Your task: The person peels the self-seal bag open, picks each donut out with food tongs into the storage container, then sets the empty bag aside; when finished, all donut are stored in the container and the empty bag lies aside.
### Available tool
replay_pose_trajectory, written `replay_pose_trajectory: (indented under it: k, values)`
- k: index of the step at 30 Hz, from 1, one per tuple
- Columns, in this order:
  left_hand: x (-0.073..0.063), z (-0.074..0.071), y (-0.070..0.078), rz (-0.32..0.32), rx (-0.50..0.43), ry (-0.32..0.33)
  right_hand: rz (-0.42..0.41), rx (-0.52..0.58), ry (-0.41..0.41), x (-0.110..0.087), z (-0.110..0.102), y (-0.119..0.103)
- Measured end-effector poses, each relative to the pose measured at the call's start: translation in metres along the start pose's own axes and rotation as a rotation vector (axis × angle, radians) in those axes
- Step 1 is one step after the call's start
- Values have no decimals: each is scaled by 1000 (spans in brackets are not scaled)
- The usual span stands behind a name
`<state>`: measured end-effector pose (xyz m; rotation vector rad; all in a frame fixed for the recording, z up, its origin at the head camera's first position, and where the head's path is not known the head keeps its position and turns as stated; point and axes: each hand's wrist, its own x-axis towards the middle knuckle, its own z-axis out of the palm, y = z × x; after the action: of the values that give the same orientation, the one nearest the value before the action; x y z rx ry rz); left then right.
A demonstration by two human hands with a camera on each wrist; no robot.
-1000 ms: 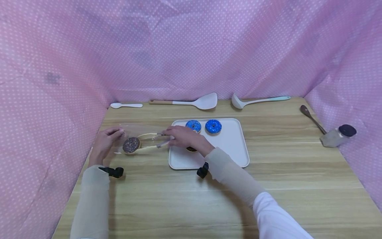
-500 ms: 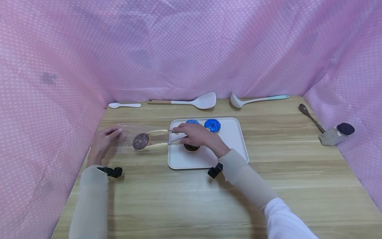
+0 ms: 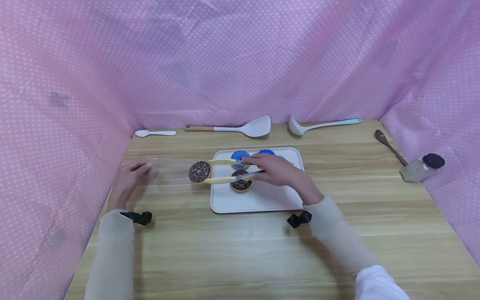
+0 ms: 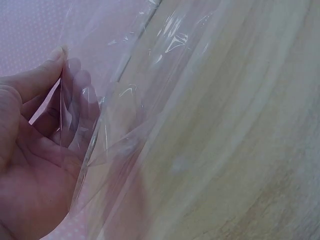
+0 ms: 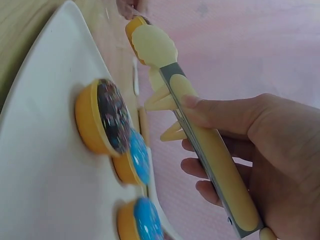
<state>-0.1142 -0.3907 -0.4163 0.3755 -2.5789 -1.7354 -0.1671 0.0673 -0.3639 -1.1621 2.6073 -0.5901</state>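
Observation:
My left hand (image 3: 129, 179) pinches the edge of a clear plastic bag (image 4: 150, 95) between thumb and fingers, at the left of the table. With my right hand (image 3: 275, 168) I grip a pair of cream-and-grey tongs (image 5: 215, 160). Their tips hold a chocolate donut with sprinkles (image 3: 199, 172), up between the bag and the white tray (image 3: 221, 204). On the tray, below the tongs, lie another chocolate donut (image 5: 112, 115) and a light blue donut (image 3: 240, 157). A darker blue donut (image 3: 266, 152) is partly hidden by my right hand.
Along the back edge lie a small white spoon (image 3: 155, 133), a white spatula (image 3: 258, 126) with a wooden handle, and a ladle (image 3: 298, 127). To the right are a brown spoon (image 3: 390, 146) and a dark-lidded jar (image 3: 420, 170). Pink dotted cloth (image 3: 240, 62) surrounds the table.
My right hand has moved right with the tongs, drawing the chocolate donut away from the left hand, out of the clear bag's area. The left hand stays nearly in place, holding the bag.

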Motion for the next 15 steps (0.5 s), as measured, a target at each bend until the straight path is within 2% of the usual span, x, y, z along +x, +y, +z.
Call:
replay_pose_trajectory:
  k: [4, 11, 15]
  values:
    - [-4, 1, 7, -3, -9, -6, -9, 7, 63, -19, -6, 11]
    - [9, -5, -11, -3, 57, 2, 58, 20, 103, -56, -16, 31]
    - [9, -5, -10, -5, 50, -5, 97, 52, 123, -79, -20, 43]
